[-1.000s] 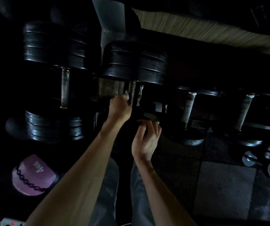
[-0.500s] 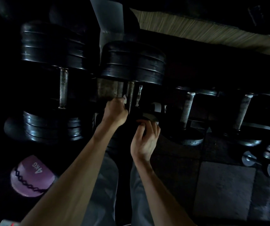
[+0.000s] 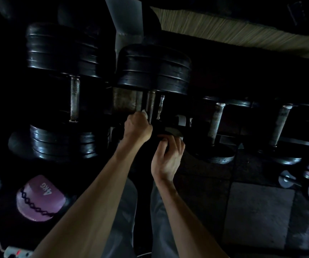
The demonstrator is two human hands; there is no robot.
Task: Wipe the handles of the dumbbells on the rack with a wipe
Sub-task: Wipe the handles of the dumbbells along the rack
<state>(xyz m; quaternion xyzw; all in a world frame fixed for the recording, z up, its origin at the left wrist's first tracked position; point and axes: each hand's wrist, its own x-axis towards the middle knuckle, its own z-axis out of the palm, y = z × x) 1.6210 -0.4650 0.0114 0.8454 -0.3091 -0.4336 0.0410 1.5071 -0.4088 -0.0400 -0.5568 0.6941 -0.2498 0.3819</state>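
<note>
Several black plate dumbbells lie across a dark rack. In the middle, one dumbbell (image 3: 152, 69) shows a metal handle (image 3: 151, 105) below its far plates. My left hand (image 3: 138, 128) is curled in a fist at the lower end of that handle, with a bit of white wipe (image 3: 144, 113) sticking out of the top of the fist. My right hand (image 3: 167, 157) sits lower and to the right, its fingers curled over the dark near plate of the same dumbbell. A second, thinner handle (image 3: 160, 107) shows just to the right.
A bigger dumbbell (image 3: 64, 51) with a rusty handle lies to the left. Two smaller dumbbells (image 3: 217, 120) (image 3: 280, 123) lie to the right. A purple 4 kg weight (image 3: 40, 198) and small grey dumbbells (image 3: 299, 181) sit on the floor. A grey rack post (image 3: 125, 21) rises behind.
My left hand has slid slightly down and back along the handle with the wipe. My right hand has stayed on the near plate.
</note>
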